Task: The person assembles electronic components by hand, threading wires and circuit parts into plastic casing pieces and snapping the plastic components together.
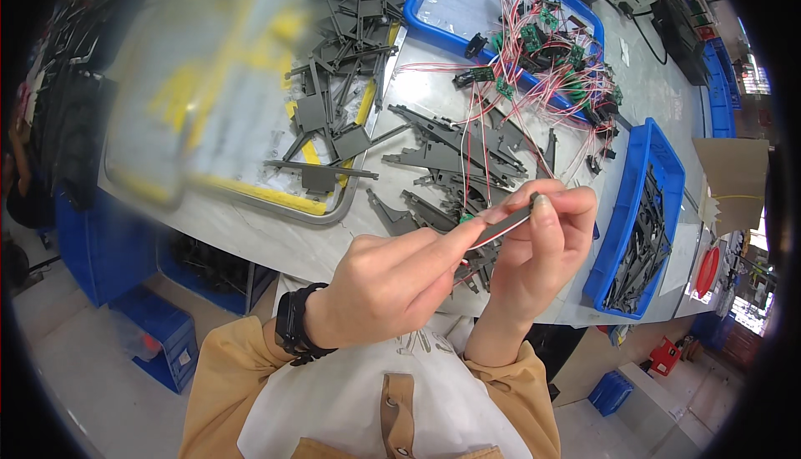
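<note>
Between my two hands is a narrow dark grey plastic part [504,226], with thin red and white wires running along its edge. My left hand [392,279] is closed and grips the near end with the fingers. My right hand [542,250] pinches the other end between thumb and fingertips. Beyond and beneath them lie several grey plastic parts [442,154], some long and pointed, loose on the table. Red and white wires [492,163] trail over these parts toward the hands. What lies right behind my fingers is hidden.
A metal-rimmed tray [399,50] with yellow tape holds flat grey parts at the left. A blue tray [421,29] at the back bears tangled wires [534,58] with green circuit boards. At the right stands a blue bin [594,288] of dark parts.
</note>
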Demonstrator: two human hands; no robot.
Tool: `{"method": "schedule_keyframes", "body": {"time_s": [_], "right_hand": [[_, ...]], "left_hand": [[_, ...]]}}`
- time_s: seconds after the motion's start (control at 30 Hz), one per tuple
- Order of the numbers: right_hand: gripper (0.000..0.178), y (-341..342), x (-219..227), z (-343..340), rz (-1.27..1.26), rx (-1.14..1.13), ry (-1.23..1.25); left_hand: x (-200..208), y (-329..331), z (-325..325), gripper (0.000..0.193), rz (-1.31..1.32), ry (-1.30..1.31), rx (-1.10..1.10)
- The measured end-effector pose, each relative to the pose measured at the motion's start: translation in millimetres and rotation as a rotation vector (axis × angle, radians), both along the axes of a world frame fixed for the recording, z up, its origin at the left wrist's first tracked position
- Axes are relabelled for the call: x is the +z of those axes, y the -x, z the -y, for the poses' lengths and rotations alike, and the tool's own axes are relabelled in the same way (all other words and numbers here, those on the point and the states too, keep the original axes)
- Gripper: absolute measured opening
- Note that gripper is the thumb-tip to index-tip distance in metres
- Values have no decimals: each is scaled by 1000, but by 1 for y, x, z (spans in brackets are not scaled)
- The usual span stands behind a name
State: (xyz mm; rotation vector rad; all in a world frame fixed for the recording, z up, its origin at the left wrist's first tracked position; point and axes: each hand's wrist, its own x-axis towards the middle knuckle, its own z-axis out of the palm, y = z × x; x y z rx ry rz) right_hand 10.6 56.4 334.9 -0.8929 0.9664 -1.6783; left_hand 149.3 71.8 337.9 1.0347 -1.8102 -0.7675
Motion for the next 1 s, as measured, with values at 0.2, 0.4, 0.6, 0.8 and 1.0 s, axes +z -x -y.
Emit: {"method": "schedule_keyframes", "body": {"time_s": [0.2, 0.4, 0.6, 0.8, 1.0], "right_hand": [[14, 0, -6, -1, -88, -36, 49], [11, 6, -10, 2, 24, 83, 6], [9, 7, -7, 5, 80, 116, -29], [13, 4, -3, 4, -164, 28, 19], [14, 3, -4, 5, -121, 50, 76]], "left_hand": [[-3, -2, -1, 44, 41, 49, -40], [-2, -1, -2, 28, -199, -188, 11], [4, 0, -3, 27, -211, -308, 16], [-7, 2, -6, 33, -116, -127, 18], [7, 1, -4, 34, 184, -21, -6]]}}
